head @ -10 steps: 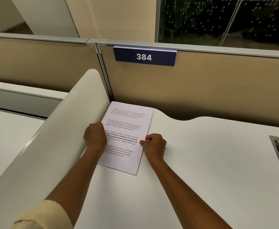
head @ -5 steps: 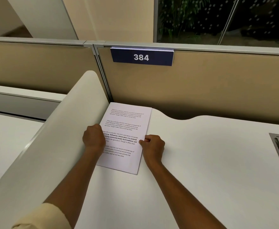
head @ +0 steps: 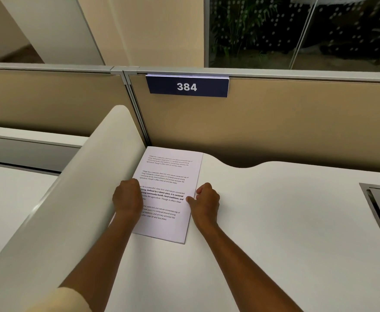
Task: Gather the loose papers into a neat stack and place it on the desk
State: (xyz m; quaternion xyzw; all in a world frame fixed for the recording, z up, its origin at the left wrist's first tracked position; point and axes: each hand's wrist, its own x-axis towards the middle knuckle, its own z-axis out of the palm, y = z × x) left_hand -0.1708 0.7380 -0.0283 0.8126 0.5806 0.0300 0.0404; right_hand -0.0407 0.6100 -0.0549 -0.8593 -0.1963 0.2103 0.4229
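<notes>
Under my hands the paper stack (head: 168, 194) is matt white; the desk (head: 274, 221) at three o'clock looks smooth.

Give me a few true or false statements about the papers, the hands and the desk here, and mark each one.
1. The paper stack lies flat on the white desk. True.
2. The sign on the partition reads 348. False: it reads 384.
3. The left hand rests at the stack's left edge. True.
4. The right hand is lifted well above the stack. False: it touches the right edge.
5. The top sheet is blank. False: it carries printed text.
</notes>
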